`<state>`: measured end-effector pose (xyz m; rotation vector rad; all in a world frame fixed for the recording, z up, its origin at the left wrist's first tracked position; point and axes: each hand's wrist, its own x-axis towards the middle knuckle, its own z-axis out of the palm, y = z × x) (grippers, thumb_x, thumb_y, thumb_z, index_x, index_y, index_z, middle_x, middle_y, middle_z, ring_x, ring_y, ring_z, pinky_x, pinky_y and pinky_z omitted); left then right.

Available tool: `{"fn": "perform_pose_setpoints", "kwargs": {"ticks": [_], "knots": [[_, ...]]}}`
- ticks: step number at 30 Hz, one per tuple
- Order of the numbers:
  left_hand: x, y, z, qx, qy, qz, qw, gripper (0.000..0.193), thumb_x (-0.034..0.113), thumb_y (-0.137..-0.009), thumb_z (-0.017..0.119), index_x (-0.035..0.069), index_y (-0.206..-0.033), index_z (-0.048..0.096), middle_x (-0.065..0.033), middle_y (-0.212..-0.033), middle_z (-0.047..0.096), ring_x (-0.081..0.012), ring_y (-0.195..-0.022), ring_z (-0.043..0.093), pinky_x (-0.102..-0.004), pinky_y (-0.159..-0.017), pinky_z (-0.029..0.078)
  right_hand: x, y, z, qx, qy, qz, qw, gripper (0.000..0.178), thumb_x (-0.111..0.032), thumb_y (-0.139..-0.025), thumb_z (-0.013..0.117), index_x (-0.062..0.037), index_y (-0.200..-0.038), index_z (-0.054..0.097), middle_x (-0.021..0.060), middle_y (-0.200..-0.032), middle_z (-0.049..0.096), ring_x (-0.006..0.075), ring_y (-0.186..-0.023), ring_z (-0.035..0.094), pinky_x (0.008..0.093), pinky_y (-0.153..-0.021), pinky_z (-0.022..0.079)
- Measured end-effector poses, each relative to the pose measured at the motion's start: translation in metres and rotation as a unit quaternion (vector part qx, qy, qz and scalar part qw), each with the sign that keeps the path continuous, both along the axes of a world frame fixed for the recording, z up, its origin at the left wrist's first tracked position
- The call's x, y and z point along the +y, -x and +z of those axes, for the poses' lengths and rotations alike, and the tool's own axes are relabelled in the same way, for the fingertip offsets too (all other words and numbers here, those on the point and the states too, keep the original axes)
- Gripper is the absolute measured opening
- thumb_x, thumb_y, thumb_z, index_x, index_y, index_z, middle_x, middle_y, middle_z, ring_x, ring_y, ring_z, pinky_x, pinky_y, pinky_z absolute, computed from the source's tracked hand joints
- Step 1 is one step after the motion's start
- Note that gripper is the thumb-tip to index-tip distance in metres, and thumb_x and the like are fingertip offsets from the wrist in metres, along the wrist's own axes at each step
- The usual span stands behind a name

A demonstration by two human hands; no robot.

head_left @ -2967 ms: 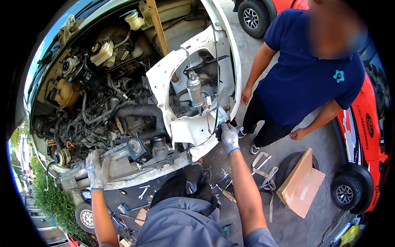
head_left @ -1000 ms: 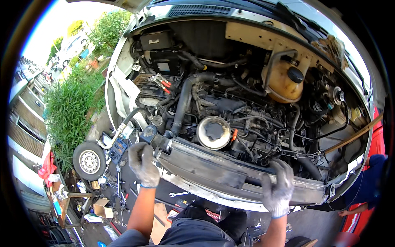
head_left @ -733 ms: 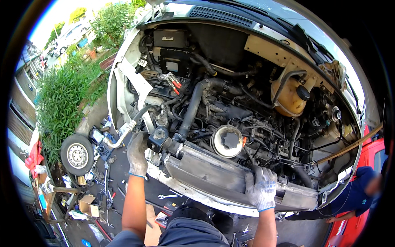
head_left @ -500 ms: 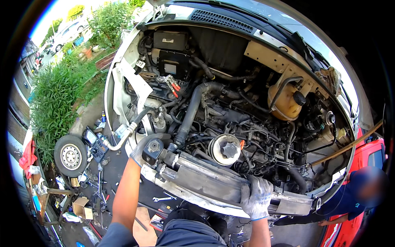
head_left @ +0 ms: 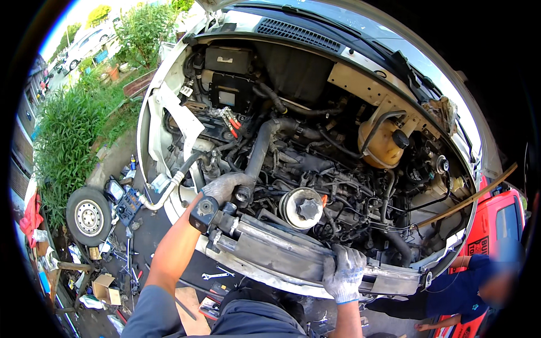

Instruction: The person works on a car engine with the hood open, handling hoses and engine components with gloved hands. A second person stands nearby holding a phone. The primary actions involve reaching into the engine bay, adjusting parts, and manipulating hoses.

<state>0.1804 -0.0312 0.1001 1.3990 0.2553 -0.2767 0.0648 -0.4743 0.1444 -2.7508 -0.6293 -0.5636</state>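
My left hand, in a grey work glove, is closed around the lower end of a thick black hose. The hose's dark open end shows beside my fingers, just above a black block-shaped mount and a stub fitting. My gloved right hand grips the top edge of the radiator, its fingers curled over the engine side. Between my hands stands a round cream reservoir with a dark cap. Behind lies the engine, covered in wires and thin hoses.
An amber coolant tank sits at the bay's far right, near a wooden prop stick. Red-handled pliers rest at the back left. A loose wheel and scattered tools lie left. Another person is by a red vehicle at right.
My left hand has moved from beside the black mount up onto the hose end, which now sits raised with its opening showing. My right hand stays on the radiator's edge.
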Motion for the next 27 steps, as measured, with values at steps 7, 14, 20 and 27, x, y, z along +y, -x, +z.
{"fn": "perform_pose_setpoints", "kwargs": {"ticks": [7, 14, 20, 27], "knots": [[-0.011, 0.003, 0.013, 0.093, 0.081, 0.061, 0.991, 0.038, 0.031, -0.096, 0.07, -0.001, -0.117, 0.075, -0.0168, -0.093, 0.08, -0.0257, -0.072, 0.077, -0.0382, -0.067, 0.063, -0.001, -0.017, 0.003, -0.006, -0.01, 0.001, 1.0, 0.037, -0.033, -0.098, 0.076, -0.0064, -0.124, 0.076, 0.0166, -0.112, 0.078, 0.0402, -0.106, 0.071, 0.0573, -0.102, 0.05], [-0.011, -0.003, -0.011, 0.08, 0.132, 0.078, 0.985, 0.027, 0.024, -0.098, 0.073, 0.004, -0.116, 0.075, -0.0105, -0.09, 0.078, -0.0211, -0.068, 0.073, -0.0351, -0.063, 0.063, 0.003, -0.03, 0.002, -0.01, -0.004, -0.009, 1.0, 0.036, -0.034, -0.097, 0.075, -0.0063, -0.12, 0.077, 0.0171, -0.106, 0.078, 0.0404, -0.1, 0.071, 0.0562, -0.098, 0.049], [-0.016, -0.007, -0.015, 0.092, 0.12, 0.069, 0.986, 0.03, 0.025, -0.092, 0.072, 0.003, -0.111, 0.079, -0.0105, -0.088, 0.078, -0.0228, -0.069, 0.073, -0.0365, -0.064, 0.06, -0.005, -0.035, -0.008, -0.023, -0.012, -0.009, 1.0, 0.037, -0.038, -0.096, 0.074, -0.0073, -0.117, 0.078, 0.0174, -0.103, 0.077, 0.0409, -0.097, 0.07, 0.0555, -0.093, 0.049], [-0.012, -0.015, -0.015, 0.084, 0.06, 0.052, 0.993, 0.019, 0.023, -0.09, 0.072, 0.007, -0.099, 0.078, -0.004, -0.085, 0.072, -0.0169, -0.07, 0.066, -0.0309, -0.065, 0.055, -0.002, -0.041, -0.004, -0.008, 0.001, -0.044, 0.999, 0.032, -0.038, -0.098, 0.073, -0.0087, -0.109, 0.079, 0.0174, -0.097, 0.077, 0.0414, -0.095, 0.071, 0.0558, -0.09, 0.049]]}}
